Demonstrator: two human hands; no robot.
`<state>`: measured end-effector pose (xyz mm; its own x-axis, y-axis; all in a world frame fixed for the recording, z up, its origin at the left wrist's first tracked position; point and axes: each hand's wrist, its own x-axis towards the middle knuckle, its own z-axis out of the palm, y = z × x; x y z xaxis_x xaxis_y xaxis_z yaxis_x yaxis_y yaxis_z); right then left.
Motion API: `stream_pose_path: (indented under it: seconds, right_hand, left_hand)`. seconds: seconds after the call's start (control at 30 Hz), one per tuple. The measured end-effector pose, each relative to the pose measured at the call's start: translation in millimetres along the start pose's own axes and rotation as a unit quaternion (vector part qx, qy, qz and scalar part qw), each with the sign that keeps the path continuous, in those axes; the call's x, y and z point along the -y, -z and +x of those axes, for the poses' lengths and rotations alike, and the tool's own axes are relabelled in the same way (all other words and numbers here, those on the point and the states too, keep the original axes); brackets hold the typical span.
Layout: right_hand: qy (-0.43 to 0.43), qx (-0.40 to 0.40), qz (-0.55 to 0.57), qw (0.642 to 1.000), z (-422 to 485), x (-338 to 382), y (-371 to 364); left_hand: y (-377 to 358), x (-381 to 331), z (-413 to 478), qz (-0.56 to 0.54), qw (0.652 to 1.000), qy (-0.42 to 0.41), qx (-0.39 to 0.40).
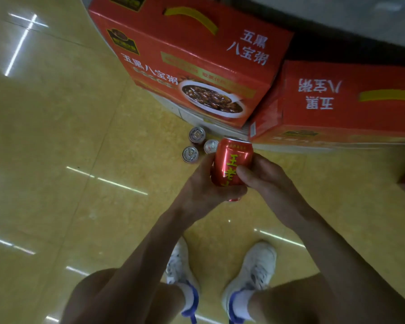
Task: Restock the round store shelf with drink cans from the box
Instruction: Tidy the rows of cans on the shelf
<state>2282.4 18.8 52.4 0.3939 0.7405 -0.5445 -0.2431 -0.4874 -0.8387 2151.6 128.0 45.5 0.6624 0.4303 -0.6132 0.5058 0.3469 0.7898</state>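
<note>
At frame centre, left hand (pixel 202 184) and right hand (pixel 265 181) both clamp curled fingers round one red drink can (pixel 232 163). Three silver-topped cans (pixel 190 154) stand on floor (pixel 56 136) just upper left, below red cartons (pixel 197 43).

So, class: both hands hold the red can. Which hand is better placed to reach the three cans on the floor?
Left, probably. The left hand is on the side of the red can nearest the floor cans; the right hand is on the far side.

red can (pixel 233 157): "王老" | left carton (pixel 185 43): "五黑八宝粥" | right carton (pixel 351 118): "五黑八宝粥", upside down
</note>
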Motion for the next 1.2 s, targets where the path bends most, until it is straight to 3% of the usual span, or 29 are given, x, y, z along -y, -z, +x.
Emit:
stream_pose_path:
  seconds: [0.33,0.67,1.2]
  right_hand:
    - [-0.012,0.013,-0.041,0.999,-157,183,-6]
    - [0.047,-0.025,-0.082,0.995,-288,388,-40]
    - [0.219,-0.096,-0.146,0.960,-368,526,-46]
  left_hand:
    - [-1,-156,-165,0.010,1.000,-0.003,0.027]
    - [31,-345,-323,0.035,0.995,-0.084,0.032]
    - [52,-481,-399,0.140,0.955,-0.260,0.037]
